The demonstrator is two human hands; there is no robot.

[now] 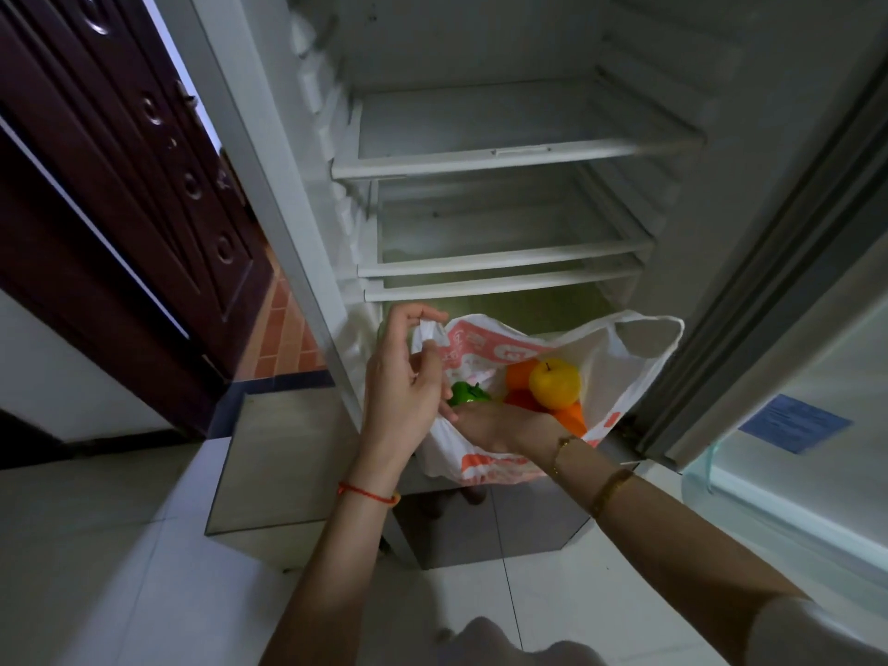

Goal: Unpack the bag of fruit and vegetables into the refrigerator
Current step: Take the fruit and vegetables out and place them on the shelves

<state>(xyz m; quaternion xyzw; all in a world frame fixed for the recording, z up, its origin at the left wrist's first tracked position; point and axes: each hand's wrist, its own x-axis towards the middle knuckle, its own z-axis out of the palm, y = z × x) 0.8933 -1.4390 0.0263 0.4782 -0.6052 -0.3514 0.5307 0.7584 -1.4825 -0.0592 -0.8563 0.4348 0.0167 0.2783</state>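
A white plastic bag (620, 372) with orange print rests in the bottom of the open refrigerator (480, 161). Inside it lie a yellow apple (555, 383), orange fruit (521, 374) and a green pepper (468, 394). My left hand (401, 377) pinches the bag's left handle between thumb and fingers and holds it up. My right hand (499, 425) reaches into the bag's mouth from the front, fingers toward the green pepper; its fingertips are hidden behind my left hand, so I cannot see whether they grip anything.
Three white glass shelves (504, 269) stand bare above the bag. The refrigerator door (793, 425) hangs open at the right, with a clear door bin. A dark wooden door (120, 185) is at the left. White floor tiles lie below.
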